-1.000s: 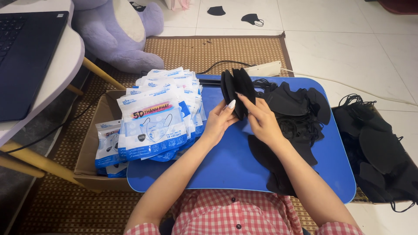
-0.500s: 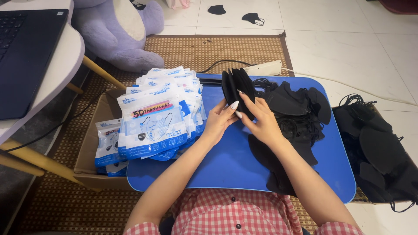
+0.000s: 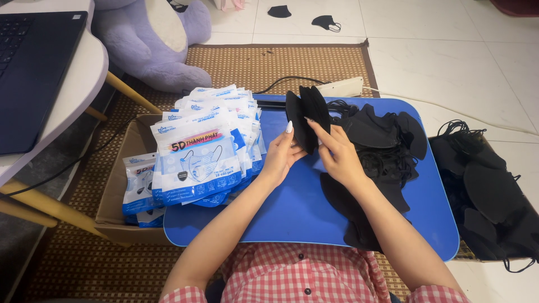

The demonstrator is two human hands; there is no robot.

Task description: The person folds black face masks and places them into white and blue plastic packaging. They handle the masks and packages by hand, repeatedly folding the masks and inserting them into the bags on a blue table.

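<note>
Fingers of both the left hand (image 3: 281,157) and right hand (image 3: 337,154) clamp a black mask stack (image 3: 306,115) above the blue tray (image 3: 292,207).

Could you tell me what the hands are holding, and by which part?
Both hands, left and right, hold an upright stack of black masks by its lower edge.

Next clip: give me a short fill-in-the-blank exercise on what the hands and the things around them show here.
1. Both hands, left hand and right hand, hold a small stack of ____ face masks.
2. The lap table under the hands is ____ in colour.
3. The pile of mask packets lies on the person's ____ side.

Missing words: black; blue; left
</note>
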